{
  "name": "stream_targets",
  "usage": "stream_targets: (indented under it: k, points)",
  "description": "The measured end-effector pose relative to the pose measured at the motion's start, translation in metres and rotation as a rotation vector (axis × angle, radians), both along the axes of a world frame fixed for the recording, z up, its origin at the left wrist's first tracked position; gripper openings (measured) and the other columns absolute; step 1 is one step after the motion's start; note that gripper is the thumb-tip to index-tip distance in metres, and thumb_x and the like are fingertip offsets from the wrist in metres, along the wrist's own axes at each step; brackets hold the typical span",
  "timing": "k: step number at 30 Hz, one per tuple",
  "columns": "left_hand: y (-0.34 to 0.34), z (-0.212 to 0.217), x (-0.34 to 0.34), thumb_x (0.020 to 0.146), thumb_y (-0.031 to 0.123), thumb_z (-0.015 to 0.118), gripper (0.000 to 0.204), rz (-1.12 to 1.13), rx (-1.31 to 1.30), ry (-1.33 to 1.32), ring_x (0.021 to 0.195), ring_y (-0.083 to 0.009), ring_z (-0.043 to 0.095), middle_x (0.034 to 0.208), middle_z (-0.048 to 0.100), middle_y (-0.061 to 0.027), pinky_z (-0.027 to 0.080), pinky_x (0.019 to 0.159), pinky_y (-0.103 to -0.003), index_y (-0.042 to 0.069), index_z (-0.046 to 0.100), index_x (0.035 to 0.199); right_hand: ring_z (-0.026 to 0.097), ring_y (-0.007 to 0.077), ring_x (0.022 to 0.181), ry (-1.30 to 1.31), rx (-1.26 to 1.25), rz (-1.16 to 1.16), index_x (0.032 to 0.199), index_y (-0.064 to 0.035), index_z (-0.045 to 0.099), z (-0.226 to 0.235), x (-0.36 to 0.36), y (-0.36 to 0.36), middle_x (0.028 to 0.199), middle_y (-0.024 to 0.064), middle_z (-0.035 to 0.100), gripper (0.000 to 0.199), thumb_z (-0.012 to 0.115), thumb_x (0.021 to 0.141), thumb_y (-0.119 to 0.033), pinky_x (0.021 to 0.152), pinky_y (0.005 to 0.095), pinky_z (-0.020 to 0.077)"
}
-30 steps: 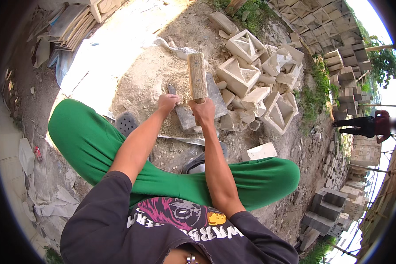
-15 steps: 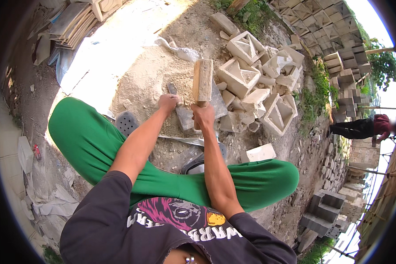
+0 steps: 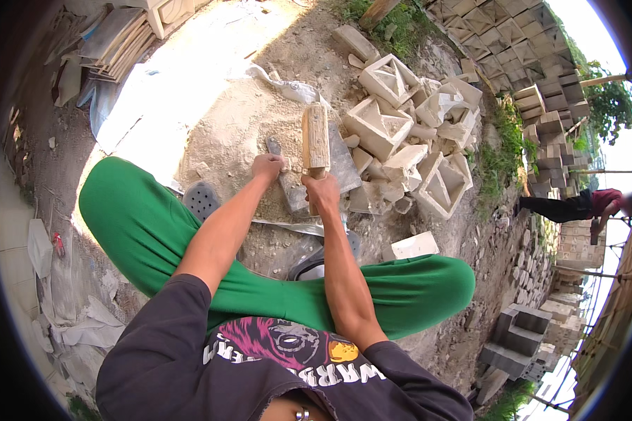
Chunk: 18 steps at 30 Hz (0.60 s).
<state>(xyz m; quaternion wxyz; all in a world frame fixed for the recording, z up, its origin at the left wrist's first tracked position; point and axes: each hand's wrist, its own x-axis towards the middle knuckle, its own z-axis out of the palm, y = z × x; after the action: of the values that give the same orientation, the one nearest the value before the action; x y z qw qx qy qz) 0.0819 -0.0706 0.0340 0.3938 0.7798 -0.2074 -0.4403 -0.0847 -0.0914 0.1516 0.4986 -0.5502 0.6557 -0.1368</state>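
My right hand [image 3: 321,194] is closed around the handle of a wooden mallet [image 3: 315,137], whose blocky head points away from me. Beneath and beside the mallet lies a flat grey slab [image 3: 344,165] on the dusty ground. Just left of it, my left hand [image 3: 268,167] is closed on a narrow flat grey piece [image 3: 274,146]; its rounded end sticks out past my fist, and its exact kind is not clear. Pale crumbs and dust [image 3: 239,133] cover the ground around both hands.
Pale hollow blocks [image 3: 378,126] and broken chunks are piled to the right. A white block [image 3: 414,245] lies near my right knee. A crumpled plastic sack [image 3: 295,90] lies beyond the mallet. Stacked boards [image 3: 119,45] stand far left. Another person [image 3: 576,206] is at the far right.
The mallet head has come down slightly toward me and shifted a little left, with my right hand slightly lower. My left hand has hardly moved. The other person's arm has moved.
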Motion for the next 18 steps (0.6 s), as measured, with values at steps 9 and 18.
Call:
stream_targets:
  k: [9,18]
  points:
    - [-0.009,0.010,-0.010,0.080,0.018,0.076,0.023,-0.002,-0.036,-0.056,0.067,-0.0116,0.064,0.080,0.072,-0.0050,0.051,0.063,-0.028,0.004,0.077,0.099,0.069,0.0238,0.058,0.248,0.005,0.115,0.072,0.0096,0.066,-0.090,-0.024,0.014,0.063,0.0154,0.067,0.033,0.071,0.072,-0.023,0.057,0.0367,0.0536]
    - [0.003,0.000,-0.004,0.080,0.017,0.075,0.020,-0.015,-0.082,-0.008,0.067,-0.0114,0.063,0.081,0.072,-0.0058,0.050,0.063,-0.028,0.003,0.077,0.095,0.068,0.0256,0.061,-0.049,-0.131,-0.013,0.081,0.0053,0.066,0.014,0.008,0.003,0.066,0.0153,0.067,0.031,0.072,0.074,-0.025,0.059,0.0382,0.0517]
